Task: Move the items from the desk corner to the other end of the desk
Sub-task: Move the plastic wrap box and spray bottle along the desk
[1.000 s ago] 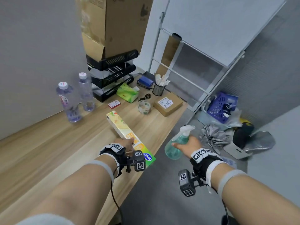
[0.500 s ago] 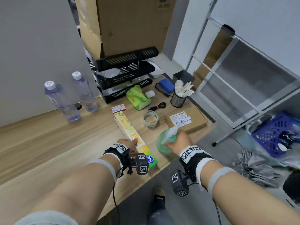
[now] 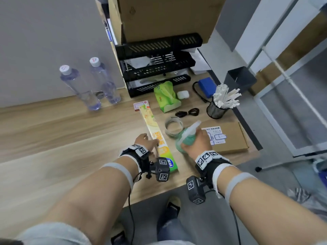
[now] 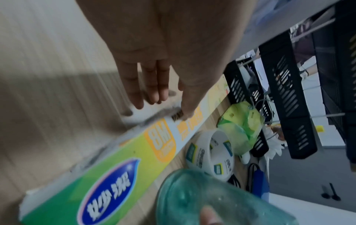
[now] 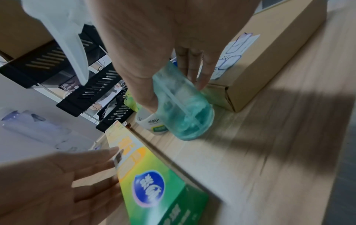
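- Near the middle of the head frame, we saw the left hand (image 3: pixel 146 141) on the long green and yellow box (image 3: pixel 155 137), which lay flat on the wooden desk (image 3: pixel 53 138), running from the frame's centre down toward the desk's near edge.
- In the left wrist view, the left fingers (image 4: pixel 152 91) were straight and close together, reaching down along the box's far side, while the thumb pressed on its top face; the hand was not wrapped round the box.
- Just right of that box, the right hand (image 3: pixel 194 144) gripped the green spray bottle (image 3: pixel 185 138), thumb on one side and fingers on the other, as the right wrist view showed (image 5: pixel 185 109).
- We could not tell whether the bottle's base touched the desk or hung just above it; its white nozzle (image 3: pixel 194 125) pointed to the upper left of the head frame.
- Beside the bottle, to its upper left, lay a roll of tape (image 3: pixel 174 127); to its right lay a flat cardboard box (image 3: pixel 231 138) with a white label.
- Higher in the frame we saw a green tissue pack (image 3: pixel 166 96), a white earbud case (image 3: pixel 183 94), a coiled black cable (image 3: pixel 188 113), a mesh cup of white sticks (image 3: pixel 217 106) and a blue block (image 3: pixel 207 86).
- At upper centre stood a black tiered tray rack (image 3: pixel 155 68) with a large carton (image 3: pixel 168 16) on top.
- At centre left, two clear water bottles (image 3: pixel 79 87) stood close together by the wall.
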The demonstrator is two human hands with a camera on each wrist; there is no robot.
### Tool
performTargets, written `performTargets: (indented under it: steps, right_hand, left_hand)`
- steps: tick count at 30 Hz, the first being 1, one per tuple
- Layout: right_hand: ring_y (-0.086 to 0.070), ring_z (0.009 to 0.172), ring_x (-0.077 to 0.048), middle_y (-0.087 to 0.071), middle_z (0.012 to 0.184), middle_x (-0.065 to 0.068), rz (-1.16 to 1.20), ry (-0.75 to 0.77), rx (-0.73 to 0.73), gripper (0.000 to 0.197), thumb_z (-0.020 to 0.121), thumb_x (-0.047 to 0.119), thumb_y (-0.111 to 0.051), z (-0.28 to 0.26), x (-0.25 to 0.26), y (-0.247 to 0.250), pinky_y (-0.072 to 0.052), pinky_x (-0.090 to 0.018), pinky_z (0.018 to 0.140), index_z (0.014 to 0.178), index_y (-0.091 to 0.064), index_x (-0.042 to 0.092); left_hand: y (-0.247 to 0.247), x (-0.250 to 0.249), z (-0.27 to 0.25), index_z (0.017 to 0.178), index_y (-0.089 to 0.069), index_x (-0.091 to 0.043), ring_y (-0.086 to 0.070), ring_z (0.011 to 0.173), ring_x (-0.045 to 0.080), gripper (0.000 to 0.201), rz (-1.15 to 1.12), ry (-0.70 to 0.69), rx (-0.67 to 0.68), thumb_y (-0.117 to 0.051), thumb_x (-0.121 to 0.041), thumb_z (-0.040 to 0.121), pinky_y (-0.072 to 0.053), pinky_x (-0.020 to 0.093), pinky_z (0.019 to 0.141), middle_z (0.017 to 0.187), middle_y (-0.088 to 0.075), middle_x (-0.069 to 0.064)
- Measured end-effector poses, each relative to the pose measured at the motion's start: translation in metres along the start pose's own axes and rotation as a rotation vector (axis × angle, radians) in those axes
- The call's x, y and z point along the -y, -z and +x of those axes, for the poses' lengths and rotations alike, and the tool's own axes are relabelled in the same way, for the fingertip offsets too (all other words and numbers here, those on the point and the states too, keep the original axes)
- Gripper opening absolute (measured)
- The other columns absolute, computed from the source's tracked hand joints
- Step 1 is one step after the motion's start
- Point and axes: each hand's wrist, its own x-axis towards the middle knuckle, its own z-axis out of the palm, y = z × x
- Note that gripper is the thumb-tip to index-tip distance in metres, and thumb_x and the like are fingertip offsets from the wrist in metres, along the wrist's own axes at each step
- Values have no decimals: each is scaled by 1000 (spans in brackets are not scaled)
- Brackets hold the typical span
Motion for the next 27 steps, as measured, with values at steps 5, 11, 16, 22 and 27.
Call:
performTargets:
  steps: [5,11,16,22,27]
  right_hand:
    - [-50,115,-40,-49,123,-22,-5,-138,-109,79,63,32,-81,-18,14,-11,-45,-43,95,124,-42,0]
    - [-52,120,-37,-47,134,-18,168,-324,28,53,90,34,-55,-68,67,-26,-45,-45,101,135,-36,12]
    - [-48,125,-45,-42,142,-24,305,-299,102,84,78,31,-72,-114,148,-98,-45,-53,102,144,-30,-1]
    - [-69,81,-31,-61,98,-17,393,-84,267,67,69,36,-71,-221,313,-186,-61,-51,75,118,-40,4]
    - [-63,84,-25,-58,94,-12,372,131,478,37,89,24,-64,-327,436,-254,-56,-32,59,115,-50,2]
  left_hand:
    - [45,19,-12,142,-46,-12,-62,75,30,64,-167,48,26,-73,-22,85,-52,32,61,104,-68,17]
    - [141,63,-43,120,-62,-6,-60,95,26,29,-313,-12,14,-66,-12,92,-55,33,67,106,-62,15]
    - [254,134,-78,107,-62,-10,-59,85,23,13,-435,-81,3,-62,-12,94,-50,36,80,85,-62,6]
    - [421,243,-127,84,-59,-16,-61,77,18,13,-547,-105,-141,-57,-11,96,-50,33,73,86,-62,5]
    - [541,340,-171,90,-60,-15,-59,68,14,10,-642,-72,-366,-54,-12,97,-48,27,64,81,-63,3]
